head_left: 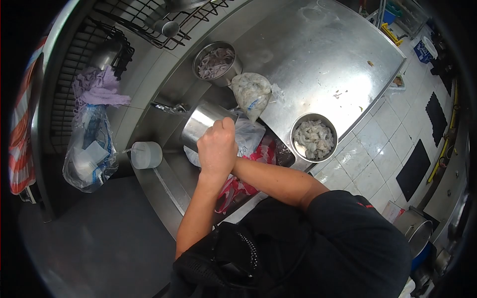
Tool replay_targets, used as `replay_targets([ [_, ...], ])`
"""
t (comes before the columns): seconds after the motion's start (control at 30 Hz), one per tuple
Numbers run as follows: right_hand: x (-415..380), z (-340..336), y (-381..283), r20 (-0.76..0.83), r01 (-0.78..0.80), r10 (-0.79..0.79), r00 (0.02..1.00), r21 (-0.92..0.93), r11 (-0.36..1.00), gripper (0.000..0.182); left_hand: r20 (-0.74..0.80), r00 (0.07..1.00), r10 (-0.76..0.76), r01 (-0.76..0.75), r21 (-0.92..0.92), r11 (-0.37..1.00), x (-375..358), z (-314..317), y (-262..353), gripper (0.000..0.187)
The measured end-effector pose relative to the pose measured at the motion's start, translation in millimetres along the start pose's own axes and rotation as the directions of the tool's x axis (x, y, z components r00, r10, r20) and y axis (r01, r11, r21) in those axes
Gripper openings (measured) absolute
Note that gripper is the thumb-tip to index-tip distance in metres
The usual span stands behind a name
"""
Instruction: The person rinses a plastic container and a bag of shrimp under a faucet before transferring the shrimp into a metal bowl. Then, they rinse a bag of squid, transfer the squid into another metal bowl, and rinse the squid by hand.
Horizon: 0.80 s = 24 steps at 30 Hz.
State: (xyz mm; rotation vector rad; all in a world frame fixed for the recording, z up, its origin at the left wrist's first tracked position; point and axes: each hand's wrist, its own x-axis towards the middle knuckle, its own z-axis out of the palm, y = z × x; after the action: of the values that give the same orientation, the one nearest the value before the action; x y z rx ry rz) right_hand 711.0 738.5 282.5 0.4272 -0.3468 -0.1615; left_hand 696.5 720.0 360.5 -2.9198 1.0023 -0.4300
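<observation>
My left hand (217, 144) is closed at the near side of a steel pot (204, 123), which is tilted over the sink. My right forearm (273, 180) crosses below my left wrist, and the right hand itself is hidden behind it. Under the pot lie a clear plastic bag (249, 135) and a red-and-white bag (237, 188). At the sink's far edge rests a tied bag (251, 93) of pale, greyish pieces. Beyond it stands a steel pot of pinkish strips (216, 60). A round steel container of what look like peeled shrimp (314, 138) sits at the counter's near corner.
The steel counter (318, 54) runs off to the upper right. A faucet (169, 108) juts from the wall behind the tilted pot. Left of the sink is a white plastic tub (146, 155). A wire rack (149, 25) hangs above, with a filled plastic bag (89, 154) at left.
</observation>
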Motion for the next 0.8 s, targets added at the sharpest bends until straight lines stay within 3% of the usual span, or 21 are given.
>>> replay_targets([
  [0.63, -4.9, -8.2, -4.5, -0.006, -0.047, 0.047, 0.999, -0.040, 0.998, 0.025, -0.008, 0.999, 0.039, -0.039, -0.005, 0.999, -1.9, 3.5, 7.1, 0.014],
  [0.8, -9.3, -24.7, -7.8, -0.024, -0.087, 0.085, 0.996, -0.143, 0.986, 0.026, -0.010, 1.000, 0.013, -0.013, -0.050, 0.999, -2.6, 0.2, 5.8, 0.014],
])
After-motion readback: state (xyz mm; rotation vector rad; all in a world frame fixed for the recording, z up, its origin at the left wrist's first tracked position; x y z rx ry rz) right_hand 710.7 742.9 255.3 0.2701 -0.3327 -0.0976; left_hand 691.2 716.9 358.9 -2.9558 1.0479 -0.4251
